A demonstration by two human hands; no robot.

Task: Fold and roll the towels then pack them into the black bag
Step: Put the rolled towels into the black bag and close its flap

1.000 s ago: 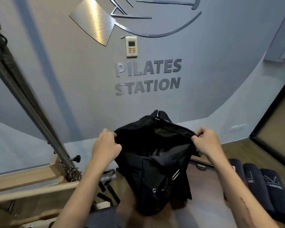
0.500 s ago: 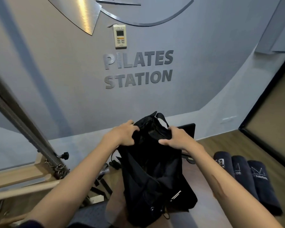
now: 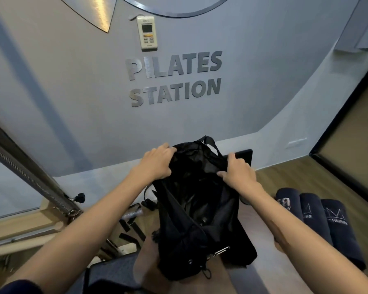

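The black bag (image 3: 197, 211) hangs in front of me at the centre of the view, its mouth held apart and its dark inside showing. My left hand (image 3: 157, 162) grips the left edge of the opening. My right hand (image 3: 237, 172) grips the right edge, thumb toward the opening. Three rolled dark navy towels (image 3: 319, 219) with white logos lie side by side on the surface at the lower right, apart from both hands. What is inside the bag is too dark to tell.
Wooden pilates equipment with metal springs (image 3: 28, 166) stands at the left, with black straps (image 3: 130, 225) below it. A grey wall with lettering and a wall remote (image 3: 147, 32) lies ahead. A dark-framed panel (image 3: 348, 158) borders the right.
My hands have come closer together on the bag's mouth than a second ago, then spread slightly. The view has tilted down, so the bag and towels sit higher and larger.
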